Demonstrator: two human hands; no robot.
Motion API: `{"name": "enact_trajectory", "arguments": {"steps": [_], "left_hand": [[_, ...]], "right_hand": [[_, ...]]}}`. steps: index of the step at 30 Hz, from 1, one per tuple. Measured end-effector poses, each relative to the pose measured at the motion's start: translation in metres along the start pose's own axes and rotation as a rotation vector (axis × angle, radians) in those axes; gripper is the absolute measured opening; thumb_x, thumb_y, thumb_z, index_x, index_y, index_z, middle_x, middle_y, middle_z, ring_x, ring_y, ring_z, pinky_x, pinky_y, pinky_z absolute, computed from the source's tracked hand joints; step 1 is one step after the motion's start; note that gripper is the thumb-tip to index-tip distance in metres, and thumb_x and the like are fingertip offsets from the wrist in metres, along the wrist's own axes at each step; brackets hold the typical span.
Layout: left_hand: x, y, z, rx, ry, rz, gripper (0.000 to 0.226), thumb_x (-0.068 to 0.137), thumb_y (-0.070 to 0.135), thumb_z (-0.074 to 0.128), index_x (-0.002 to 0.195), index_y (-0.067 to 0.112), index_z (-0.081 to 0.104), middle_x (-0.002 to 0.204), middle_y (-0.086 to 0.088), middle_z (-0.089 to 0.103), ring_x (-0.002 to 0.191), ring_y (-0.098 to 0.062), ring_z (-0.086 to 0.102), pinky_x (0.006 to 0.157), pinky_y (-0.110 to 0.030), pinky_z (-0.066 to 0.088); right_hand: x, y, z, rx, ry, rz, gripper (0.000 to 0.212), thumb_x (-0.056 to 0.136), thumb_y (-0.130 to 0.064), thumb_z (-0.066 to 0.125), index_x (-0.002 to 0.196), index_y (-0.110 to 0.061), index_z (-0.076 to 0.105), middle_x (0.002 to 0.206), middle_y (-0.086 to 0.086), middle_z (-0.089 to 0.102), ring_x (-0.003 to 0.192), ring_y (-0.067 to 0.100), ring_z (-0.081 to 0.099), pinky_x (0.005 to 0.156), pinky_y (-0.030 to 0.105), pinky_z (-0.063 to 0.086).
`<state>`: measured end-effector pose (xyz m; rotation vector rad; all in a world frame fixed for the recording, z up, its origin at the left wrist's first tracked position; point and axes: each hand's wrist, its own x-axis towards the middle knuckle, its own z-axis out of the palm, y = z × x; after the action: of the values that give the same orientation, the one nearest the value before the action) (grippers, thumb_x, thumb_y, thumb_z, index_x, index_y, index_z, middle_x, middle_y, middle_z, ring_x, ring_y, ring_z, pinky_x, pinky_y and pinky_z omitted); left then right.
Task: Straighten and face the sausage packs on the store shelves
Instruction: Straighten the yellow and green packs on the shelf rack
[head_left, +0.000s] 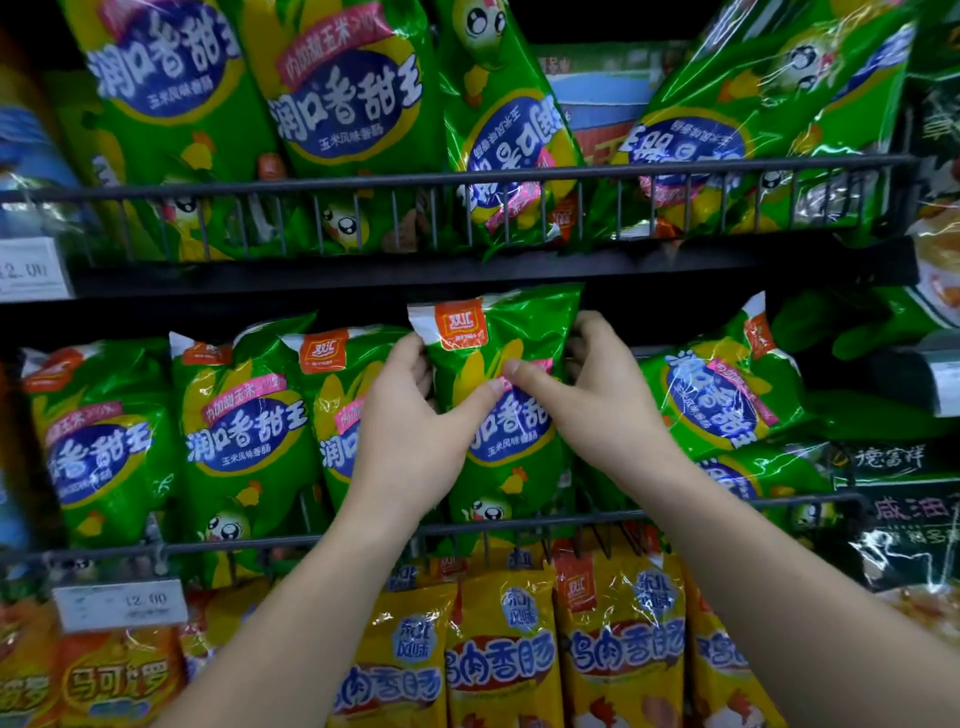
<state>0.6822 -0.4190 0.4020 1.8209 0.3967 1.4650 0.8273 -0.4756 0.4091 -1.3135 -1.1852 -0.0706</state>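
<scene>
A green corn-sausage pack (506, 332) stands upright in the middle shelf, raised a little above its neighbours. My left hand (410, 431) grips its left edge, thumb across the front. My right hand (587, 395) grips its right edge, thumb on the front and fingers behind. Three more green packs (244, 431) stand upright to the left. To the right, another green pack (722, 395) leans tilted, with one more lying below it. On the top shelf, two green packs (514, 135) hang upside down and tilted.
A black wire rail (727, 512) fronts the middle shelf and another rail (467, 176) fronts the top shelf. Yellow sausage packs (618, 654) fill the bottom row. White price tags (119, 603) clip to the left. Dark green packs (904, 519) sit at the right edge.
</scene>
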Motion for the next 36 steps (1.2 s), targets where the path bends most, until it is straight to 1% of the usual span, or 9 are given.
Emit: {"name": "enact_trajectory", "arguments": {"steps": [3,7,9,11,17,22,29,32,36], "left_hand": [[-0.006,0.002,0.001,0.018,-0.005,0.039,0.051,0.082,0.016,0.078,0.104,0.048,0.045,0.087,0.054,0.051,0.091,0.035,0.045,0.079,0.006,0.035],[-0.016,0.001,0.006,0.103,0.031,0.117,0.06,0.085,0.013,0.075,0.11,0.055,0.039,0.101,0.058,0.046,0.108,0.031,0.043,0.089,0.004,0.033],[-0.023,-0.004,0.008,0.171,0.069,0.176,0.066,0.087,0.014,0.073,0.13,0.049,0.038,0.123,0.045,0.046,0.124,0.019,0.041,0.102,-0.007,0.036],[-0.026,-0.009,0.007,0.278,0.108,0.241,0.069,0.087,0.012,0.072,0.147,0.024,0.038,0.145,0.016,0.042,0.138,-0.001,0.038,0.111,-0.025,0.038],[-0.035,-0.019,-0.001,0.472,0.223,0.52,0.047,0.082,-0.002,0.071,0.127,-0.002,0.058,0.133,-0.012,0.05,0.129,-0.015,0.047,0.105,-0.036,0.046],[-0.037,-0.022,0.002,0.586,0.078,0.559,0.041,0.082,0.002,0.072,0.122,0.004,0.064,0.129,-0.008,0.057,0.129,-0.023,0.048,0.112,-0.033,0.035],[-0.037,-0.034,0.013,0.804,-0.167,0.494,0.056,0.083,0.019,0.072,0.136,0.018,0.056,0.15,0.0,0.044,0.148,-0.022,0.023,0.113,-0.056,0.033],[-0.036,-0.036,0.014,0.812,-0.163,0.458,0.058,0.084,0.022,0.071,0.138,0.02,0.052,0.152,0.001,0.041,0.149,-0.02,0.019,0.116,-0.055,0.029],[-0.031,-0.039,0.013,0.843,-0.179,0.425,0.058,0.086,0.024,0.069,0.14,0.022,0.046,0.152,0.001,0.039,0.149,-0.019,0.017,0.12,-0.046,0.019]], "right_hand": [[-0.002,-0.003,-0.003,-0.115,0.051,-0.041,0.047,0.078,-0.031,0.082,0.112,-0.019,0.053,0.103,-0.01,0.069,0.097,0.007,0.066,0.087,0.041,0.056],[-0.005,-0.003,-0.006,-0.217,0.073,-0.067,0.061,0.073,-0.042,0.082,0.12,-0.02,0.049,0.107,-0.007,0.067,0.102,0.014,0.065,0.085,0.045,0.055],[-0.006,-0.001,-0.007,-0.228,0.059,-0.053,0.061,0.073,-0.043,0.083,0.119,-0.022,0.048,0.106,-0.01,0.068,0.099,0.012,0.065,0.084,0.044,0.055],[-0.007,0.0,-0.007,-0.257,0.053,-0.058,0.061,0.073,-0.044,0.082,0.118,-0.022,0.048,0.102,-0.012,0.067,0.095,0.01,0.065,0.082,0.043,0.055],[-0.007,0.004,-0.004,-0.358,0.038,-0.068,0.066,0.074,-0.054,0.077,0.122,-0.022,0.046,0.102,-0.008,0.068,0.096,0.017,0.065,0.08,0.045,0.054],[-0.009,0.009,0.001,-0.482,0.043,-0.075,0.076,0.065,-0.072,0.06,0.121,-0.024,0.044,0.105,-0.002,0.069,0.099,0.027,0.065,0.083,0.046,0.052],[-0.022,0.01,-0.026,-0.463,-0.092,-0.165,0.081,0.075,-0.039,0.082,0.141,-0.017,0.042,0.127,-0.003,0.061,0.119,0.015,0.054,0.098,0.033,0.046],[-0.035,0.019,-0.052,-0.617,0.033,-0.264,0.073,0.079,-0.037,0.079,0.139,-0.012,0.047,0.129,0.002,0.058,0.121,0.02,0.051,0.102,0.036,0.043],[-0.046,0.035,-0.092,-0.765,0.289,-0.182,0.058,0.081,-0.04,0.075,0.127,-0.011,0.056,0.122,0.008,0.057,0.115,0.028,0.05,0.095,0.043,0.043]]}}
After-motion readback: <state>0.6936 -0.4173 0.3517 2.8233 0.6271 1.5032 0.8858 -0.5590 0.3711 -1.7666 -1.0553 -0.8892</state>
